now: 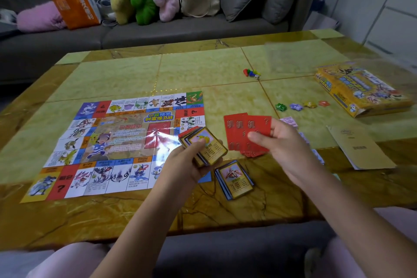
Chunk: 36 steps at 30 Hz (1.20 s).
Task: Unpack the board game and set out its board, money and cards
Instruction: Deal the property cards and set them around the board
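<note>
The paper game board lies unfolded on the left of the table. My left hand grips a stack of gold-framed cards above the board's right edge. My right hand pinches a fan of red cards just right of it. A second pile of gold-framed cards lies on the table below my hands. Pink and blue paper money shows partly behind my right hand. The yellow game box sits at the far right.
Coloured pawns and a die lie mid-table; star-shaped tokens sit in a row near the box. A beige sheet lies at the right edge. A clear plastic sheet sits behind the box. A sofa with plush toys stands behind.
</note>
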### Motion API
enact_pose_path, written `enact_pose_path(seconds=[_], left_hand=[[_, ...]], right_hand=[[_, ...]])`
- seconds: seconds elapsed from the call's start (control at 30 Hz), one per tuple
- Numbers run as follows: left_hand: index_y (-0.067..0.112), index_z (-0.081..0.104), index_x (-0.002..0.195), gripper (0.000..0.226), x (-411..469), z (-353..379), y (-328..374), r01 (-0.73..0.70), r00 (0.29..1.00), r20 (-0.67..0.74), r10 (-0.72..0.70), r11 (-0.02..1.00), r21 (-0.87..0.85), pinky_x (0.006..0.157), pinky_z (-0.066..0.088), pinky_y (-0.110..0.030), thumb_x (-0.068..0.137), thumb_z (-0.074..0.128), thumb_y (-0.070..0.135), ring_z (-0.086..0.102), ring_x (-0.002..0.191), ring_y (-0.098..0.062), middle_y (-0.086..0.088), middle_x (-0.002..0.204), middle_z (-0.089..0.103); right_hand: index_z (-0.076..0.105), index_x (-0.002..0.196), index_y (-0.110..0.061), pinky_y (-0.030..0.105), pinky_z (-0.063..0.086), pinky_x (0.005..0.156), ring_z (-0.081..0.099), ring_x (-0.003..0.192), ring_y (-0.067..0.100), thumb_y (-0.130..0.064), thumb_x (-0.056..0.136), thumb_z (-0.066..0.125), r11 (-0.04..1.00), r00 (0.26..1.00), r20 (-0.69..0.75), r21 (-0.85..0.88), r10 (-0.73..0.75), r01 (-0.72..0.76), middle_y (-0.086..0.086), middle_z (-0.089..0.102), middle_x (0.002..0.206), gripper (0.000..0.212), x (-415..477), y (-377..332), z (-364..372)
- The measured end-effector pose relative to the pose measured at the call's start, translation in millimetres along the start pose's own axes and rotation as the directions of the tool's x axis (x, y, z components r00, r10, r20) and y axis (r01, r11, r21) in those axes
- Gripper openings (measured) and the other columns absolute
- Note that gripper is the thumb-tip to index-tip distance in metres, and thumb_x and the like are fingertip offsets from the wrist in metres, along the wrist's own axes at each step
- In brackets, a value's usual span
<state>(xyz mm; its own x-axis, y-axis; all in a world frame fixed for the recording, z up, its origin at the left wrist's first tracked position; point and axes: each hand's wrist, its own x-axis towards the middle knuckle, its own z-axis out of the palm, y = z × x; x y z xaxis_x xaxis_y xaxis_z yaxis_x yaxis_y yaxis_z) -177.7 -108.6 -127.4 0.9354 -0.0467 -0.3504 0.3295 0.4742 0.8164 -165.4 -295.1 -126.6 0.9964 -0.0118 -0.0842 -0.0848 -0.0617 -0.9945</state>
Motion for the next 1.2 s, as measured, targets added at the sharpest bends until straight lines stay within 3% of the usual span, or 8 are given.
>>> enact_pose_path(seconds=[0.1,0.27,0.47,0.6,0.7,1.0,1.1,1.2], left_hand=[[-0.004,0.051,0.107,0.016,3,-4,7,0.066,0.997,0.036,-0.061,0.985,-0.162,0.068,0.06,-0.037,0.097,0.042,0.005,0.072,0.08,-0.032,-0.022,0.091,0.071],[-0.002,0.043,0.125,0.031,4,-7,13,0.07,0.997,0.038,-0.062,0.967,-0.244,0.068,0.059,-0.041,0.096,0.034,0.005,0.071,0.079,-0.038,-0.024,0.09,0.071],[-0.004,0.04,0.131,0.036,5,-8,11,0.102,0.995,0.023,-0.099,0.971,-0.214,0.074,0.057,-0.045,0.096,0.035,0.004,0.061,0.105,-0.047,-0.032,0.117,0.061],[-0.005,0.042,0.13,0.034,4,-8,12,0.116,0.993,0.039,-0.11,0.974,-0.195,0.075,0.057,-0.045,0.096,0.039,0.002,0.059,0.11,-0.045,-0.031,0.121,0.059],[-0.006,0.042,0.128,0.033,4,-6,12,0.104,0.994,0.034,-0.1,0.982,-0.159,0.072,0.058,-0.043,0.096,0.041,0.0,0.063,0.102,-0.04,-0.03,0.119,0.06],[-0.009,0.053,0.104,0.015,5,-10,3,0.005,1.0,0.001,-0.005,0.998,0.067,0.075,0.06,-0.036,0.091,0.052,-0.002,0.069,0.094,-0.033,-0.024,0.102,0.069],[0.001,0.06,0.098,0.009,-1,-9,1,-0.077,0.997,0.046,0.07,0.977,0.198,0.071,0.06,-0.029,0.09,0.055,-0.001,0.072,0.087,-0.027,-0.014,0.092,0.074],[0.009,0.065,0.098,0.016,-5,-7,0,-0.17,0.984,0.101,0.144,0.928,0.332,0.073,0.059,-0.03,0.087,0.061,0.0,0.072,0.087,-0.026,-0.009,0.094,0.075]], right_hand=[[0.055,0.121,-0.016,0.036,0.055,0.087,0.066,0.1,0.014,-0.009,0.096,0.053,0.996,0.999,0.018,-0.077,0.043,-0.042,0.0,0.069,0.106,0.026,12,-1,-12],[0.041,0.138,-0.014,0.023,0.048,0.073,0.061,0.092,0.011,-0.015,0.095,0.056,0.948,0.997,-0.075,-0.319,-0.023,-0.003,0.0,0.062,0.114,0.046,26,8,-8],[0.04,0.139,-0.015,0.032,0.041,0.097,0.047,0.122,0.021,-0.031,0.09,0.063,0.623,0.975,-0.118,-0.782,-0.19,0.027,0.006,0.047,0.132,0.057,26,27,5],[0.029,0.145,-0.017,0.035,0.034,0.103,0.035,0.129,0.024,-0.059,0.085,0.056,0.457,0.974,-0.089,-0.889,-0.21,0.018,0.005,0.04,0.139,0.078,22,32,10],[0.034,0.14,-0.019,0.035,0.035,0.099,0.039,0.122,0.022,-0.062,0.084,0.054,0.407,0.978,-0.049,-0.912,-0.202,0.038,0.002,0.045,0.133,0.073,21,36,14],[0.048,0.13,-0.019,0.034,0.037,0.097,0.038,0.12,0.02,-0.043,0.091,0.054,0.43,0.969,-0.026,-0.899,-0.246,0.085,-0.001,0.045,0.127,0.047,22,38,12],[0.058,0.12,-0.018,0.026,0.04,0.096,0.044,0.114,0.009,-0.036,0.094,0.052,0.635,0.902,-0.044,-0.725,-0.43,0.267,-0.006,0.053,0.118,0.032,16,33,15],[0.066,0.099,-0.026,0.017,0.049,0.077,0.061,0.089,-0.001,-0.043,0.09,0.057,0.892,0.955,0.072,-0.343,-0.289,0.295,-0.011,0.068,0.091,0.022,2,15,18]])
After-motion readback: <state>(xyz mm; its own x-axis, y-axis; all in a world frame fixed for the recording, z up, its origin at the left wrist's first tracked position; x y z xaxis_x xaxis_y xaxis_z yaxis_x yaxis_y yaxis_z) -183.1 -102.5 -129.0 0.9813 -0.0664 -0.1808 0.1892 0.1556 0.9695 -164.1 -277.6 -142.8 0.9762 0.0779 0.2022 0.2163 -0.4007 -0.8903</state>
